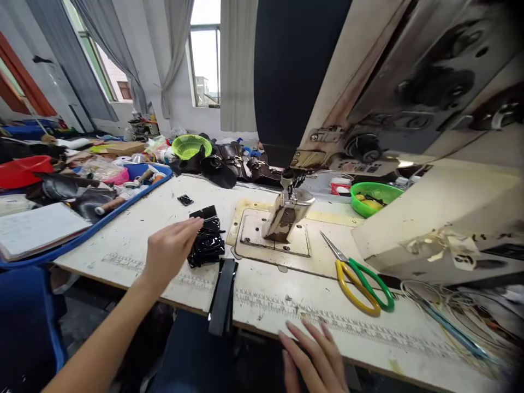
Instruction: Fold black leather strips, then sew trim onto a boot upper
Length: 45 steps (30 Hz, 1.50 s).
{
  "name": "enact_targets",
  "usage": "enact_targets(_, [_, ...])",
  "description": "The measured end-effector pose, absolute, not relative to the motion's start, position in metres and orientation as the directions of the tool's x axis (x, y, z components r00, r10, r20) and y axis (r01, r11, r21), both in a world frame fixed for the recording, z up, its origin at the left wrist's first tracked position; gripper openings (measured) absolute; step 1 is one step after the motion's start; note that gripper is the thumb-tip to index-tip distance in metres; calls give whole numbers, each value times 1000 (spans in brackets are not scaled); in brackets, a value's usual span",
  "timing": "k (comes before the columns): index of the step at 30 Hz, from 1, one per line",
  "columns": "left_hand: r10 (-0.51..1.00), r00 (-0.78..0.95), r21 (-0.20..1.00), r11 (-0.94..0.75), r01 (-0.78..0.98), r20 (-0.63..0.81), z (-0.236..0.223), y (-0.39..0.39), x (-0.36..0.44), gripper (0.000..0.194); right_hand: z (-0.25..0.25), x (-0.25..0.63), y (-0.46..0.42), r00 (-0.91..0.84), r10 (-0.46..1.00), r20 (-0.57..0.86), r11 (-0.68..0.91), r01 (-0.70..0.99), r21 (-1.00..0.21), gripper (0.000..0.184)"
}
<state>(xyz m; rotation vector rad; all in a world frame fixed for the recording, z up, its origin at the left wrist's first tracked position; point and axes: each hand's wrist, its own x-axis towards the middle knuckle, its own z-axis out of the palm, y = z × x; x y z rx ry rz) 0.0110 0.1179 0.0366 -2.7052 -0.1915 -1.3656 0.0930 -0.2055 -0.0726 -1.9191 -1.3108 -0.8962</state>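
My left hand (170,248) reaches over the sewing table, its fingers pressed together at the left edge of a pile of glossy black pieces (210,245). Its fingertips grip the edge of an upper piece; the thumb is partly hidden. One small black piece (185,200) lies apart, beyond the pile. Longer black strips (224,295) hang over the table's front edge. At that edge, further right, my right hand (315,357) has its fingers spread and holds nothing. The sewing machine's metal post (286,218) stands right of the pile.
Scissors (356,278) with yellow and green handles lie right of the post. The machine head (368,98) overhangs the right side. A blue tray (151,188) with thread spools and a notebook (39,229) is at left. A green bowl (374,199) stands behind.
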Motion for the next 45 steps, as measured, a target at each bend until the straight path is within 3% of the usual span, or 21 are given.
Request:
enact_targets(6, [154, 611, 106, -988, 114, 777, 11, 101, 1, 41, -51, 62, -133, 221, 616, 756, -117, 975, -189, 25])
enact_targets(10, [73, 781, 186, -981, -56, 620, -5, 72, -17, 31, -47, 53, -106, 273, 556, 785, -87, 959, -271, 18])
enact_targets(13, [38, 862, 262, -959, -111, 505, -15, 66, -18, 27, -41, 56, -109, 372, 550, 748, -50, 909, -415, 17])
enact_targets(17, [90, 883, 332, -940, -78, 461, -22, 66, -15, 33, -29, 63, -117, 516, 536, 668, -53, 811, -583, 23])
enact_targets(19, [144, 876, 359, -933, -35, 460, -23, 64, -16, 37, -25, 66, -121, 518, 522, 677, -66, 816, -574, 24])
enact_targets(24, [180, 893, 364, -931, 19, 413, -28, 48, -19, 43, -29, 71, -141, 382, 492, 782, -157, 923, -351, 19])
enact_targets(26, [226, 849, 378, -925, 34, 478, -29, 38, -20, 37, -33, 71, -149, 445, 483, 754, -151, 891, -429, 19])
enact_targets(28, [262, 776, 393, -919, 20, 574, -30, 28, -20, 20, -35, 72, -154, 525, 485, 700, -88, 825, -558, 21])
enact_targets(30, [209, 769, 376, -926, -44, 604, -30, 21, -20, 10, -35, 75, -158, 568, 476, 671, -58, 782, -621, 24])
enact_targets(33, [40, 837, 251, -961, -118, 546, -33, 16, -17, 23, -32, 80, -163, 619, 423, 661, -105, 759, -643, 27])
enact_targets(35, [-45, 846, 118, -985, -127, 531, -35, 17, -15, 37, -31, 82, -167, 630, 384, 675, -157, 765, -625, 27])
enact_targets(38, [-109, 843, 14, -991, -136, 526, -38, 23, -15, 39, -34, 81, -172, 557, 361, 748, -199, 830, -522, 24])
enact_targets(41, [-84, 836, 38, -992, -125, 542, -43, 34, -18, 33, -39, 80, -170, 458, 437, 774, -187, 888, -420, 20])
enact_targets(45, [41, 824, 115, -993, -30, 565, -45, 41, -18, 27, -43, 79, -157, 459, 483, 746, -196, 887, -419, 21])
